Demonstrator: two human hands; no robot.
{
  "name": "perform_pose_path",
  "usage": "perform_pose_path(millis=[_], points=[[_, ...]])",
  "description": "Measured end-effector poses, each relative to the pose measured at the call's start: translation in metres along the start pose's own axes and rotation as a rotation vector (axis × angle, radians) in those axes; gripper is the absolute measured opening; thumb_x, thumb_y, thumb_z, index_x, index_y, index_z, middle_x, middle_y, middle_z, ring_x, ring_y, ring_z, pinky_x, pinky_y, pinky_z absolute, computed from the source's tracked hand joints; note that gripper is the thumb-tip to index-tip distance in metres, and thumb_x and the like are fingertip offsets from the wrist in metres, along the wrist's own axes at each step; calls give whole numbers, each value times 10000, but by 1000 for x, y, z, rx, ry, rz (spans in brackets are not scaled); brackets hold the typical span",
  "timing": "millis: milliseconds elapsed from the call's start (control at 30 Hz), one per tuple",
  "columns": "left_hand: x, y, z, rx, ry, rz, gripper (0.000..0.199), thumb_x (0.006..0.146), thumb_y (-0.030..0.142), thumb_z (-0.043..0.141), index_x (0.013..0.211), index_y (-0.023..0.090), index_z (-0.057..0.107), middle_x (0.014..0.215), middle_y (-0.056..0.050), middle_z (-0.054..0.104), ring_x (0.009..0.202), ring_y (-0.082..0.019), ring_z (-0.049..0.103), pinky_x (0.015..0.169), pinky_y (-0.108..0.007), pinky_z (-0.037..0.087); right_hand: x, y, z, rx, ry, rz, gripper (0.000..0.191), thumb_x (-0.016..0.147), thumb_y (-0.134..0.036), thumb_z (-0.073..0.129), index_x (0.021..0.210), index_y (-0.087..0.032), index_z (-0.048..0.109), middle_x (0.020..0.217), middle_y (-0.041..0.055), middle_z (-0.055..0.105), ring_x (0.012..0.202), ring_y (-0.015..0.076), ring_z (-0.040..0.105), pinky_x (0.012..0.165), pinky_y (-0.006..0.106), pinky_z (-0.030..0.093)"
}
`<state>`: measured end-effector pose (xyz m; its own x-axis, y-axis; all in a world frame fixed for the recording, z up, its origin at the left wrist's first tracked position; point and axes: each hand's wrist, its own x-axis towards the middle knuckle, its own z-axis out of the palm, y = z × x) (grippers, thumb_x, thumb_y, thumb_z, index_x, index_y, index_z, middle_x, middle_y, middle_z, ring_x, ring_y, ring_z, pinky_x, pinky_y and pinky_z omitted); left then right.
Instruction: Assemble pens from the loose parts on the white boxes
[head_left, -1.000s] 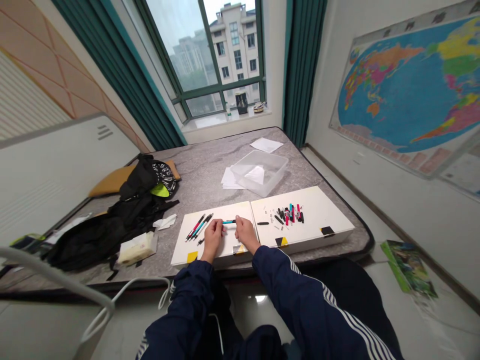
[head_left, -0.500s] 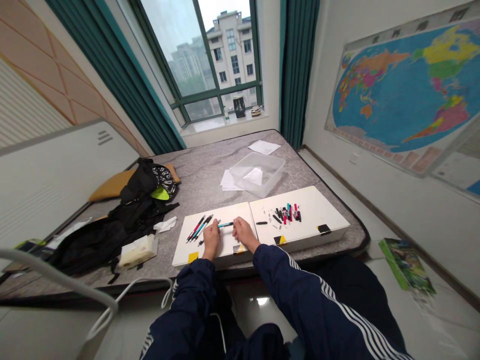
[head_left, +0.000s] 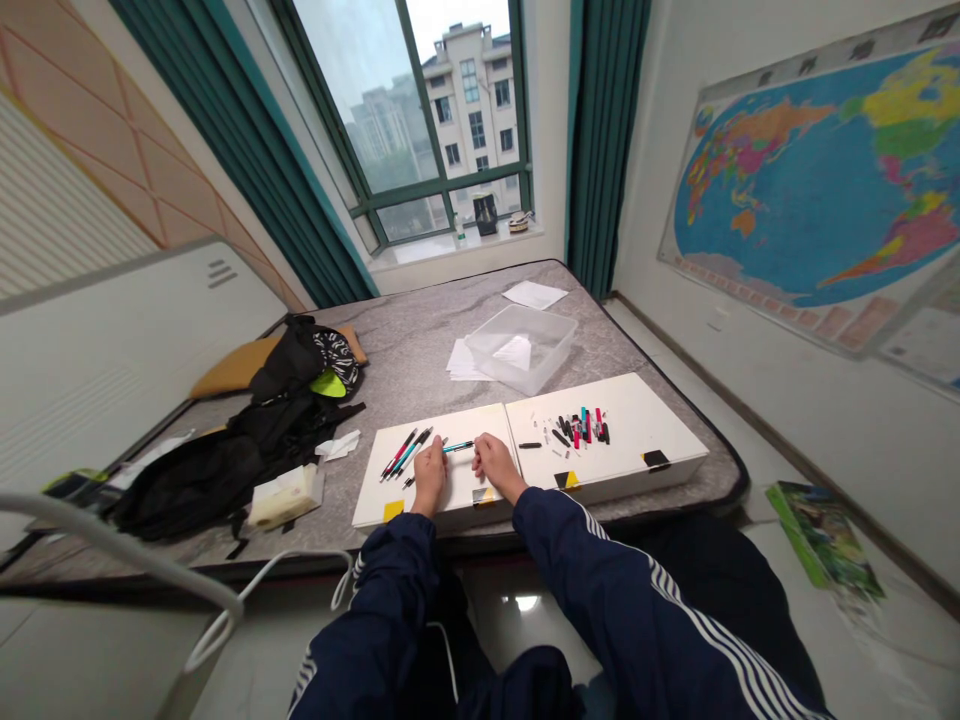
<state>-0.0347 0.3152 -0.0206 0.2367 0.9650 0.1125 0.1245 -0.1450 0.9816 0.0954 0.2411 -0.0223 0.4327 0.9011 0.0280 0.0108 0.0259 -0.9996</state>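
My left hand (head_left: 430,476) is closed around one end of a teal-and-black pen (head_left: 459,447), which points to the right above a white board (head_left: 457,492). At the pen's other end, my right hand (head_left: 495,466) has its fingers curled together; whatever they pinch is too small or hidden to make out. Several pens (head_left: 405,454) in red, black and teal lie side by side left of my left hand. A shorter dark piece (head_left: 409,482) rests beside that hand. On the right-hand white board (head_left: 637,415) is a heap of black, red and teal pen parts (head_left: 581,427).
Behind the boards stands a clear plastic box (head_left: 525,350) on white papers (head_left: 466,362). A tissue pack (head_left: 283,497) and black backpack (head_left: 202,475) lie to the left. A white cable (head_left: 277,560) hangs over the near edge. One black piece (head_left: 530,445) lies apart from the heap.
The whole view has shifted slightly. Both hands stay at the pen in much the same pose; the right fingers look slightly farther from the pen's end. The laid-out pens and the heap look unchanged.
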Motion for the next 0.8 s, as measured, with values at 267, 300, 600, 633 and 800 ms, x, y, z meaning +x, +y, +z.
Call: perform_pose_path(millis=[267, 300, 600, 633, 800], points=[[-1, 2, 0, 43, 2, -2, 508, 868, 508, 486, 462, 211, 419, 392, 26, 395, 378, -109, 374, 427, -235, 301, -4, -2, 0, -113, -14, -11, 492, 930, -557, 329, 623, -197, 465, 427, -40, 487, 354, 94, 476, 401, 186, 345], [-1, 2, 0, 45, 2, -1, 509, 871, 508, 483, 462, 211, 421, 391, 24, 398, 377, -109, 376, 429, -236, 303, -5, -2, 0, -133, -6, -16, 513, 933, -564, 317, 605, -197, 459, 415, -38, 478, 355, 93, 471, 410, 189, 344], [-1, 2, 1, 65, 7, 6, 515, 875, 516, 469, 461, 211, 435, 380, 22, 399, 371, -115, 380, 433, -242, 308, -5, -4, 0, -91, 2, 17, 474, 935, -565, 295, 666, -207, 451, 420, -51, 487, 335, 98, 468, 394, 190, 339], [-1, 2, 1, 73, 6, 10, 516, 875, 518, 467, 463, 210, 434, 384, 23, 399, 373, -115, 381, 434, -241, 307, -5, -4, 1, -98, 3, 17, 474, 936, -561, 293, 660, -208, 448, 417, -52, 483, 335, 98, 467, 395, 189, 340], [-1, 3, 1, 86, 39, 27, 519, 863, 528, 482, 456, 211, 423, 386, 29, 390, 380, -112, 375, 429, -239, 300, -5, -3, 0, -102, 64, -16, 350, 936, -448, 325, 714, -209, 453, 453, -66, 493, 374, 94, 492, 411, 174, 352]])
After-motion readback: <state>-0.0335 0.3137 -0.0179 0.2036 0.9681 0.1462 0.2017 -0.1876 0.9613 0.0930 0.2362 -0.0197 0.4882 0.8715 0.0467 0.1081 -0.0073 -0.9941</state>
